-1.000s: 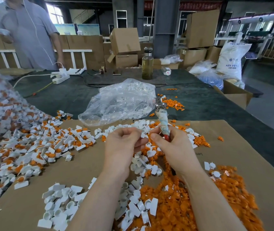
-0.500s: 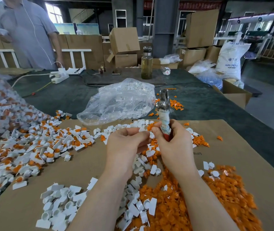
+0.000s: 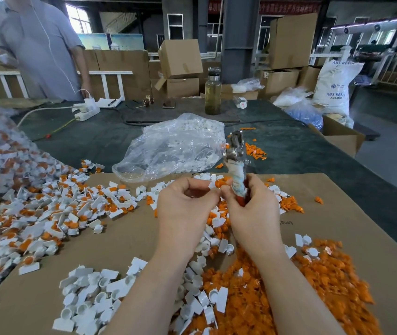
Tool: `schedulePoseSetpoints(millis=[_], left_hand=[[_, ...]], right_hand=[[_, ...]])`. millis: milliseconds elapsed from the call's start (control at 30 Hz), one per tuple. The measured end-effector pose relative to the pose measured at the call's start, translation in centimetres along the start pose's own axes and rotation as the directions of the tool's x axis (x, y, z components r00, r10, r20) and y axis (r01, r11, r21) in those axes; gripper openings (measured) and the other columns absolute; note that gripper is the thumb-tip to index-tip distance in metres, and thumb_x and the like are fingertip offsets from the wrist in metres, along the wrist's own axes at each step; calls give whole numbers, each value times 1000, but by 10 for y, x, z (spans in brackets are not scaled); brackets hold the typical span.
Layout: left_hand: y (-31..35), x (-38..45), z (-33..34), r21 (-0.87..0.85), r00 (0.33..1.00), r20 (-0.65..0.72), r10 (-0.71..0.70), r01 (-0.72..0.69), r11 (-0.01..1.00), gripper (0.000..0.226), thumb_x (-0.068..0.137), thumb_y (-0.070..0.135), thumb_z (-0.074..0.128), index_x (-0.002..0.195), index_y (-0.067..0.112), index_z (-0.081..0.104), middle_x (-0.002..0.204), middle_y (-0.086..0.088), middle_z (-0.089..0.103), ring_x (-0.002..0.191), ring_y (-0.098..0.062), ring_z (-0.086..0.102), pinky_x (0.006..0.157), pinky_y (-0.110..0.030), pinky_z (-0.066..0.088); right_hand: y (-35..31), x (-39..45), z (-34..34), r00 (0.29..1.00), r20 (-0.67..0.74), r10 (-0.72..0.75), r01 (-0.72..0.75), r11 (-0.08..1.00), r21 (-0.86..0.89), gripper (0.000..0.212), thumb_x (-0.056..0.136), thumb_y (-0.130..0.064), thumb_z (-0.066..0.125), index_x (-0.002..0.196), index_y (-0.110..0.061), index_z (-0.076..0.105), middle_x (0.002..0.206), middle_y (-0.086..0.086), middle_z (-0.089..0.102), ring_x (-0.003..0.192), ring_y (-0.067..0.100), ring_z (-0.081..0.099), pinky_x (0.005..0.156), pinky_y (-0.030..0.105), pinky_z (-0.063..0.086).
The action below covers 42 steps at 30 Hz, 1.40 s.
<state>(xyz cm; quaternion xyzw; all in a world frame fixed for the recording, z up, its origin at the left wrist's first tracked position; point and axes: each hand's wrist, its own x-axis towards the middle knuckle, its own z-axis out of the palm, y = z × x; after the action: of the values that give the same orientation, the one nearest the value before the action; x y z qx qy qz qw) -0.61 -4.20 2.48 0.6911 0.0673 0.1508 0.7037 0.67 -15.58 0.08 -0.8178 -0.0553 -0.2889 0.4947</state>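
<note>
Pinching a white-and-orange cap above the cardboard sheet, the left hand meets the right hand, whose grip is clenched round the wrapped nippers. On the sheet's near edge lie a white pile and an orange pile, apparently already separated. The mixed heap on its left side looks still to do.

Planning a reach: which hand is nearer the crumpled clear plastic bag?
Left. The left hand is in front of the clear plastic bag; the right hand, holding the cloth-wrapped metal tool, is further right.
</note>
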Motion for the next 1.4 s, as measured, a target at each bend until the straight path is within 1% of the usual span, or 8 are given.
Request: schedulePoseSetpoints(millis=[133, 467, 633, 767, 967, 1133, 1300, 1400], left_hand=[[-1, 0, 0, 68, 999, 0, 45, -45, 997, 15, 72, 16, 85, 73, 24, 73, 67, 10, 72, 59, 0, 64, 54, -12, 47], [-1, 0, -2, 145, 986, 59, 159, -166, 975, 20, 77, 9, 82, 72, 26, 72, 70, 16, 72, 65, 1, 68, 56, -8, 48], [-5, 0, -1, 204, 984, 34, 177, -180, 962, 18, 77, 15, 81, 73, 28, 70, 71, 19, 71, 65, 3, 66, 54, -8, 47], [-9, 3, -3, 301, 980, 14, 196, -191, 934, 14, 79, 22, 79, 75, 30, 68, 72, 20, 69, 66, 3, 64, 55, -11, 48], [-11, 6, -6, 330, 981, 11, 193, -186, 926, 16, 86, 25, 76, 76, 30, 65, 70, 15, 69, 67, 1, 64, 54, -8, 45], [-10, 11, -9, 174, 995, 17, 98, -99, 980, 5, 88, 20, 74, 86, 22, 69, 77, 5, 72, 74, -8, 70, 66, -17, 53], [-8, 12, -13, -79, 998, 35, 45, -42, 996, 6, 89, 8, 71, 86, 13, 68, 69, 6, 72, 68, -8, 71, 62, -13, 53], [-9, 14, -15, -115, 997, 35, 63, -59, 992, 8, 89, 7, 70, 85, 13, 68, 69, 6, 70, 67, -9, 71, 63, -13, 52]], right_hand=[[1, 0, 0, 1000, -3, -1, 1, 1000, -8, 13, 88, -26, 71, 95, -24, 60, 74, -20, 60, 81, -8, 60, 61, 6, 44], [0, 1, -1, 1000, -4, -18, 18, 1000, -10, 16, 88, -24, 72, 92, -29, 58, 72, -23, 59, 78, -12, 59, 61, 4, 43], [-1, 3, -4, 995, 98, 22, -21, 1000, -13, 11, 90, -24, 69, 95, -28, 60, 75, -20, 61, 78, -9, 60, 59, 9, 45], [0, 4, -6, 980, 195, 34, -28, 999, -33, 8, 90, -18, 65, 90, -24, 61, 71, -15, 60, 68, -2, 57, 56, 14, 37], [1, 6, -11, 950, 304, 65, -79, 996, 32, 9, 88, -17, 66, 89, -25, 63, 63, -24, 57, 59, -2, 52, 53, 12, 37], [2, 9, -26, 902, 418, 106, -160, 982, 97, 10, 87, -17, 68, 90, -26, 66, 76, -4, 64, 64, -1, 55, 60, 15, 44], [2, 11, -35, 785, 597, 163, -194, 981, -12, 22, 85, -23, 69, 102, -11, 65, 97, 16, 66, 84, 23, 64, 82, 45, 51], [-1, 10, -35, 746, 647, 160, -170, 984, -48, 22, 87, -25, 70, 105, -13, 64, 103, 13, 68, 93, 29, 64, 85, 47, 50]])
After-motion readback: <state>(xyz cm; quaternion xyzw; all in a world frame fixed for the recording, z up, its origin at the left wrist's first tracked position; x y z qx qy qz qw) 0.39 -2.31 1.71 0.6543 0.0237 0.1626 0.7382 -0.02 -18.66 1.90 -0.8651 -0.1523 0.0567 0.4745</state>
